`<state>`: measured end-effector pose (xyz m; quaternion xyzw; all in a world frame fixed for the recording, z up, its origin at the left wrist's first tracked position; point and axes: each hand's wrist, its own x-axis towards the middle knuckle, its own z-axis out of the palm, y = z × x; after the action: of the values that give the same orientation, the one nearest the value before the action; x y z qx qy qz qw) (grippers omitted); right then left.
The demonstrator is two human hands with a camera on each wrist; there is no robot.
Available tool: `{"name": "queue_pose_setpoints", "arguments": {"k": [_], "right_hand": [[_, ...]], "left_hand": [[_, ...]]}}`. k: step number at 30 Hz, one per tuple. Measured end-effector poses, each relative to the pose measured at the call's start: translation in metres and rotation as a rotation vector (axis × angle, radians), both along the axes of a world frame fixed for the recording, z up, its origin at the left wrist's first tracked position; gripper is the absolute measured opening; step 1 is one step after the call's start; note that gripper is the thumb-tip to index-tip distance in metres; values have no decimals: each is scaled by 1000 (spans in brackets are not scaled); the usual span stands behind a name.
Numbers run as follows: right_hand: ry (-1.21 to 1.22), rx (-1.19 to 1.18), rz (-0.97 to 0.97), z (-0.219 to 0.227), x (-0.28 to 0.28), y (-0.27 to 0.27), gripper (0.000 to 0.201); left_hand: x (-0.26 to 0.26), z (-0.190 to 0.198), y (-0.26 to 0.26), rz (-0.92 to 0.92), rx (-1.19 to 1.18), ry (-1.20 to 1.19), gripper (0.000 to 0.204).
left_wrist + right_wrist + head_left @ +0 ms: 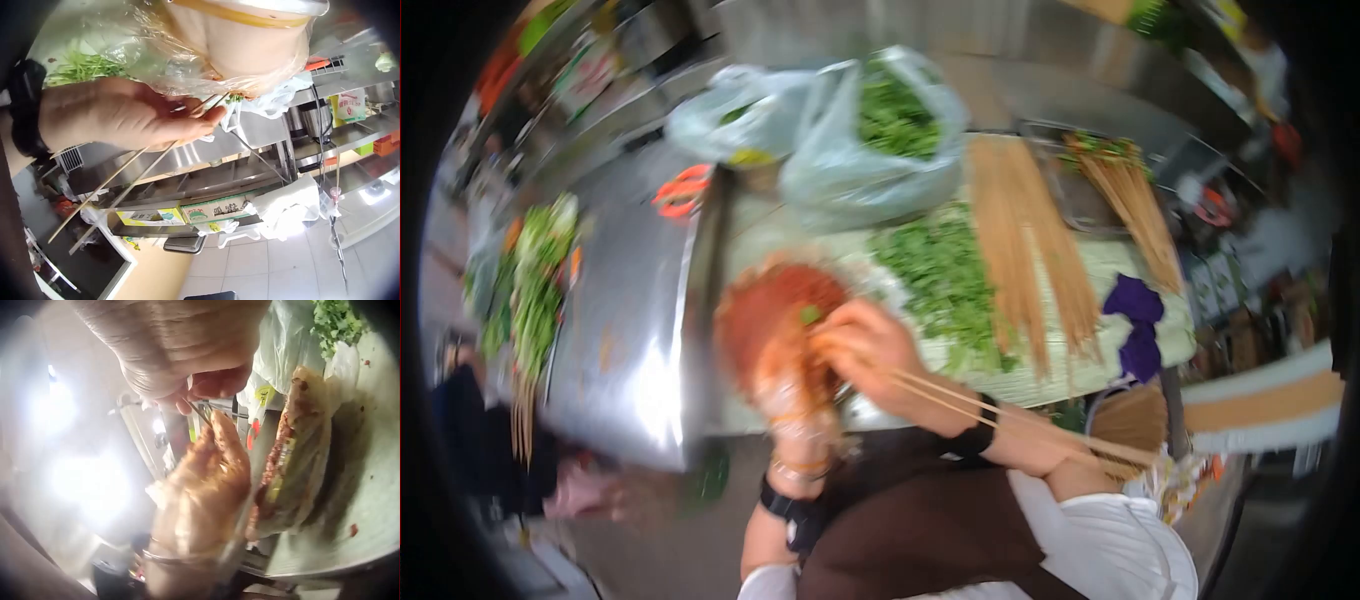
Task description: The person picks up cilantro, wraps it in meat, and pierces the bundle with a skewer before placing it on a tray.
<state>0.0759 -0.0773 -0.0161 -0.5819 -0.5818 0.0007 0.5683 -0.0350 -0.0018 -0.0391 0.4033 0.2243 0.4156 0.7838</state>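
In the head view, my left hand (798,405) wears a clear plastic glove smeared red, banded at the wrist. It is over the near side of a plastic-lined container (306,462) holding a red, sauce-coated mass (770,305). The gloved fingers pinch a small piece of food with a green leaf (810,314) at the skewer tips, mostly hidden by the fingers. My bare right hand (870,355) meets the left one and grips two thin bamboo skewers (99,195), whose long ends trail back under the right forearm.
Chopped green herbs (935,280) lie right of the container, beside a row of loose skewers (1040,250). Behind are plastic bags of greens (870,180). A tray of filled skewers (1115,180), purple cloth (1135,325), orange-handled scissors (680,190) and a steel surface (620,300) flank the work.
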Motion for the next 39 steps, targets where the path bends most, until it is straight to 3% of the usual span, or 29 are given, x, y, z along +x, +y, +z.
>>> {"name": "queue_pose_setpoints", "arguments": {"k": [1, 3, 5, 7, 10, 12, 13, 16, 19, 23, 25, 28, 31, 33, 35, 37, 39], "right_hand": [[148, -41, 27, 2, -2, -5, 15], [545, -119, 138, 12, 7, -28, 17], [1016, -163, 241, 13, 25, -63, 19], [1063, -2, 154, 14, 45, -94, 22], [1066, 218, 6, 4, 86, -144, 25], [1062, 386, -243, 14, 128, -170, 27], [996, 462, -227, 20, 153, -183, 30], [938, 522, -493, 15, 239, -213, 35], [1013, 598, -663, -9, 319, -226, 39], [1136, 617, -796, -43, 367, -234, 42], [1226, 601, -749, -54, 374, -238, 38], [1381, 458, -503, -64, 356, -242, 22], [1204, 77, -437, -32, 281, -208, 23], [1118, -130, -358, -21, 236, -183, 24], [994, -371, -324, -6, 197, -157, 25], [723, -636, -257, -7, 174, -141, 25], [337, -811, -326, -25, 164, -137, 23]], "left_hand": [[0, 14, -2, -6, 18, 16, 29], [10, 45, -5, 148, 55, 20, 33], [-2, 22, 35, 153, 80, 18, 40], [-6, 26, 41, 201, 87, 115, 45], [-24, -13, 65, 226, 421, 135, 47], [-26, -21, 63, 247, 202, 18, 46], [-30, -32, 67, 289, 256, 97, 46], [-30, -29, 58, 284, 405, 161, 45], [-31, -26, 54, 257, 370, 138, 44], [-25, -21, 48, 275, 441, 196, 44], [-23, -33, 60, 273, 325, 145, 45], [-34, -34, 58, 292, 425, 262, 46], [-25, -24, 52, 383, 706, 376, 40], [-26, -24, 54, 362, 717, 300, 40], [-29, -26, 53, 259, 513, 172, 42], [-30, -22, 50, 214, 443, 147, 39], [-29, -22, 49, 203, 396, 102, 38]]}}
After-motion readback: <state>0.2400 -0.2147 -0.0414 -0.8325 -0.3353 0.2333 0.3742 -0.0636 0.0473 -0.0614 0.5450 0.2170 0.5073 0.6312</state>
